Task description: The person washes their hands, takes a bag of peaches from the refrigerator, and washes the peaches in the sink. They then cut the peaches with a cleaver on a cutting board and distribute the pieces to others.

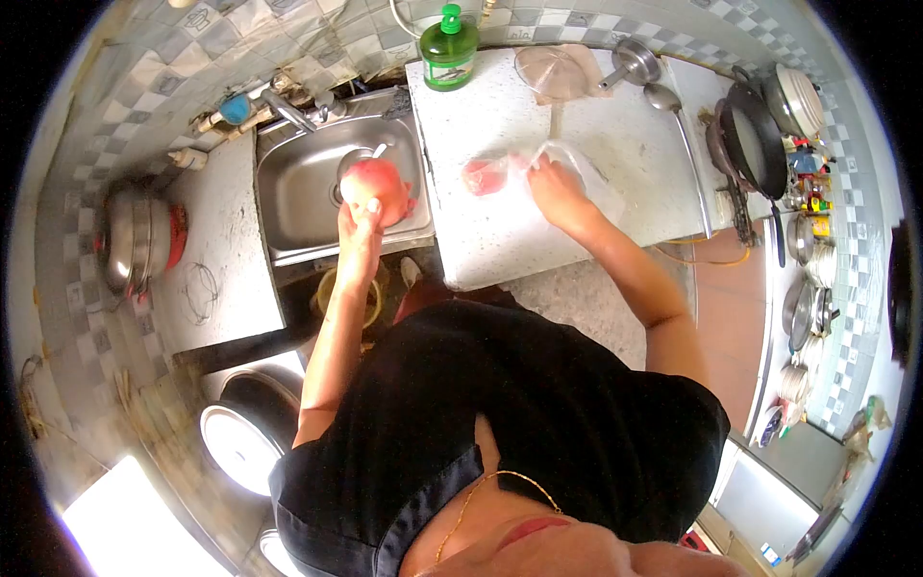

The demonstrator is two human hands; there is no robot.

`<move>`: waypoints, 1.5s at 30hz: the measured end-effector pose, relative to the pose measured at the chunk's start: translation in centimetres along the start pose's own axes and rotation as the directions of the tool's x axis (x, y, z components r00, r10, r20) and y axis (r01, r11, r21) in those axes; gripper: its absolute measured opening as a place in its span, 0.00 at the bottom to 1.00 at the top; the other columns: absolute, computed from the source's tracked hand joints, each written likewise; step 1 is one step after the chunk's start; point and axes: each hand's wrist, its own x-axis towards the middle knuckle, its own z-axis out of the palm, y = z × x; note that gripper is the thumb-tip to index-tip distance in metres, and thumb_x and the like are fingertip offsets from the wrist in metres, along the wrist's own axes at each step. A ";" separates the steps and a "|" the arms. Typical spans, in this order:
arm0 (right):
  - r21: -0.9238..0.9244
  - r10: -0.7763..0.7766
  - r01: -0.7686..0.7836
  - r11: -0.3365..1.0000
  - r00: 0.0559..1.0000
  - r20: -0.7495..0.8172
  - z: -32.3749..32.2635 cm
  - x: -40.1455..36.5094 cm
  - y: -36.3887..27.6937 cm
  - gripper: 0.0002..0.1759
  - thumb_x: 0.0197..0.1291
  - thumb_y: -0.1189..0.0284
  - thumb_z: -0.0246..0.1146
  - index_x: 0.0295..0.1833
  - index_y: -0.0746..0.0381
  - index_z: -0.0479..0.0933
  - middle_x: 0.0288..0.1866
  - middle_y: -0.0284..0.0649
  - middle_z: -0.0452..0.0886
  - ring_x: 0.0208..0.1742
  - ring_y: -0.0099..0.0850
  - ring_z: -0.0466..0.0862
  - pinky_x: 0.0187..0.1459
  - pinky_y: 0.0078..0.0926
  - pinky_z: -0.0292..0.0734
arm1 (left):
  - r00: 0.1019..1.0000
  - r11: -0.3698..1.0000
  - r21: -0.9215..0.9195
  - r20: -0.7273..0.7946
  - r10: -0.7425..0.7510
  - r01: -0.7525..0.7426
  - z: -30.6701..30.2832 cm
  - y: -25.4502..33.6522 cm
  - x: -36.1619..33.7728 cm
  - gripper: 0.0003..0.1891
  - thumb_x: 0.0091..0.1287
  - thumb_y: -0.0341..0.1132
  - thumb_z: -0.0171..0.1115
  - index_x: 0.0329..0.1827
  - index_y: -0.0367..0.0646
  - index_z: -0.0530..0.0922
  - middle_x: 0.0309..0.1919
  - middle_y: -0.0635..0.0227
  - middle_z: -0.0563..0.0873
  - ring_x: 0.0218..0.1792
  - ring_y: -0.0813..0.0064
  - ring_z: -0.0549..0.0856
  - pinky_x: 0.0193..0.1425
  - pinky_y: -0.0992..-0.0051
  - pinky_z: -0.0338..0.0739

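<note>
My left hand holds a round pinkish-red thing over the steel sink. Its exact kind is not clear, and a small ragged part sticks out at its right side. On the white counter to the right, my right hand is closed on a thin clear plastic bag. A red lump lies at the left end of the bag, a short way from my right fingers; what it is I cannot make out.
A green pump bottle stands behind the counter, near a clear lid, a small saucepan and a long ladle. Dark pans fill the right side. The faucet rises behind the sink; a steel pot sits far left.
</note>
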 end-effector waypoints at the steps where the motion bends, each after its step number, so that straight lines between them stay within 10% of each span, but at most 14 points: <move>1: 0.000 -0.010 0.010 1.000 1.000 0.001 -1.5 0.3 -1.0 0.16 0.58 0.79 0.54 0.52 0.62 0.77 0.52 0.58 0.74 0.48 0.54 0.78 0.49 0.42 0.77 | 1.000 1.000 0.001 -0.009 0.003 -0.003 -0.4 -0.6 -0.5 0.35 0.65 0.51 0.64 0.64 0.33 0.64 0.49 0.48 0.82 0.47 0.58 0.85 0.53 0.63 0.80; 4: 0.344 0.185 -0.060 0.937 0.921 -0.342 -5.5 1.4 -2.7 0.14 0.62 0.78 0.52 0.51 0.65 0.77 0.54 0.57 0.75 0.50 0.53 0.78 0.52 0.45 0.75 | 0.975 0.978 -0.001 -0.080 -0.208 0.209 -2.1 -2.8 -1.9 0.39 0.63 0.59 0.61 0.64 0.33 0.64 0.50 0.48 0.81 0.47 0.61 0.85 0.50 0.64 0.81; 8: 0.309 0.101 -0.080 0.948 0.993 -0.054 -2.2 1.4 -0.9 0.12 0.61 0.78 0.52 0.48 0.67 0.76 0.47 0.53 0.77 0.49 0.49 0.79 0.48 0.42 0.77 | 0.919 0.910 -0.184 -0.066 -0.388 0.371 -4.4 -8.0 -2.9 0.33 0.68 0.54 0.58 0.65 0.38 0.65 0.51 0.54 0.82 0.50 0.62 0.84 0.49 0.65 0.80; 11: 0.029 -0.195 0.246 0.969 0.830 -0.523 0.9 2.9 0.8 0.11 0.60 0.76 0.54 0.47 0.67 0.76 0.41 0.53 0.80 0.44 0.48 0.82 0.46 0.42 0.77 | 0.877 0.860 -0.216 -0.034 -0.479 0.461 -4.3 -10.5 -2.9 0.38 0.65 0.58 0.59 0.69 0.41 0.62 0.59 0.59 0.77 0.57 0.65 0.80 0.54 0.64 0.78; 13: 0.542 0.067 -0.145 0.828 0.985 0.161 1.9 3.8 1.1 0.13 0.58 0.72 0.57 0.46 0.67 0.77 0.38 0.53 0.83 0.40 0.47 0.84 0.45 0.43 0.78 | 0.834 0.783 -0.324 0.039 -0.550 0.531 -4.5 -12.6 -2.3 0.40 0.64 0.60 0.60 0.71 0.43 0.60 0.63 0.62 0.72 0.61 0.66 0.75 0.60 0.59 0.74; 16: 0.194 -0.065 -0.059 0.979 0.816 0.574 3.9 4.7 2.0 0.13 0.56 0.71 0.59 0.44 0.67 0.78 0.36 0.52 0.84 0.38 0.48 0.84 0.43 0.44 0.79 | 0.813 0.746 -0.355 0.076 -0.577 0.563 -4.3 -15.2 -0.9 0.41 0.62 0.65 0.57 0.72 0.51 0.58 0.66 0.66 0.69 0.66 0.66 0.69 0.67 0.50 0.65; 21: 0.042 0.166 -0.196 0.980 0.911 0.377 3.3 3.1 -0.6 0.14 0.58 0.66 0.63 0.43 0.65 0.82 0.42 0.46 0.86 0.45 0.40 0.85 0.47 0.34 0.78 | 0.803 0.740 -0.346 0.070 -0.592 0.576 -2.7 -17.2 2.3 0.44 0.60 0.71 0.52 0.74 0.56 0.55 0.70 0.69 0.64 0.70 0.67 0.63 0.70 0.46 0.58; 23: 0.882 0.117 -0.181 0.436 0.983 0.144 5.0 3.3 -0.5 0.14 0.62 0.68 0.61 0.49 0.64 0.80 0.45 0.39 0.85 0.47 0.34 0.84 0.47 0.32 0.77 | 0.805 0.745 -0.329 0.098 -0.585 0.581 -2.1 -17.3 3.3 0.44 0.60 0.72 0.51 0.74 0.57 0.54 0.70 0.69 0.63 0.71 0.67 0.62 0.71 0.45 0.56; 26: 0.986 0.318 0.045 -0.158 0.948 0.008 1.6 3.1 -2.4 0.16 0.62 0.65 0.61 0.51 0.62 0.79 0.45 0.38 0.84 0.48 0.30 0.82 0.49 0.32 0.76 | 0.810 0.763 -0.275 0.171 -0.560 0.585 -1.4 -17.2 4.7 0.44 0.60 0.73 0.49 0.74 0.58 0.55 0.71 0.70 0.63 0.72 0.67 0.61 0.72 0.42 0.51; 30: 0.892 0.199 -0.195 0.408 0.972 0.121 7.8 3.2 2.0 0.15 0.59 0.71 0.62 0.51 0.61 0.79 0.44 0.42 0.84 0.46 0.35 0.84 0.48 0.32 0.77 | 0.796 0.746 -0.277 0.183 -0.578 0.605 -1.2 -17.8 5.4 0.44 0.61 0.73 0.49 0.74 0.58 0.56 0.71 0.70 0.63 0.73 0.66 0.59 0.71 0.41 0.51; 32: 0.386 0.089 -0.208 0.899 0.949 0.302 8.3 3.1 1.8 0.15 0.55 0.77 0.63 0.50 0.61 0.79 0.41 0.45 0.84 0.43 0.41 0.84 0.46 0.36 0.78 | 0.767 0.721 -0.266 0.153 -0.624 0.640 -1.6 -19.4 5.5 0.42 0.61 0.72 0.49 0.73 0.57 0.57 0.70 0.70 0.65 0.73 0.65 0.60 0.70 0.39 0.51; 36: 0.423 0.228 -0.265 0.866 0.964 0.138 6.1 4.6 -2.1 0.19 0.53 0.79 0.63 0.53 0.60 0.77 0.41 0.48 0.83 0.43 0.46 0.83 0.46 0.41 0.78 | 0.760 0.702 -0.303 0.146 -0.634 0.644 -1.1 -19.9 5.0 0.39 0.63 0.69 0.50 0.72 0.56 0.59 0.68 0.69 0.67 0.70 0.64 0.64 0.70 0.41 0.55; 38: 0.858 0.260 -0.022 0.514 0.957 -0.131 5.7 5.2 -3.0 0.20 0.54 0.76 0.63 0.55 0.61 0.73 0.44 0.48 0.82 0.45 0.46 0.82 0.48 0.44 0.76 | 0.790 0.696 -0.395 0.158 -0.592 0.600 -0.8 -20.0 4.8 0.37 0.65 0.67 0.51 0.71 0.56 0.59 0.68 0.68 0.67 0.68 0.64 0.66 0.71 0.44 0.58; 45: 0.582 0.304 -0.054 0.811 0.889 -0.342 8.0 5.5 -2.4 0.15 0.57 0.74 0.62 0.49 0.65 0.71 0.48 0.52 0.79 0.48 0.50 0.80 0.50 0.46 0.73 | 0.852 0.742 -0.427 0.173 -0.494 0.517 -0.9 -20.1 4.5 0.37 0.65 0.65 0.52 0.72 0.56 0.58 0.67 0.68 0.68 0.69 0.65 0.66 0.71 0.49 0.62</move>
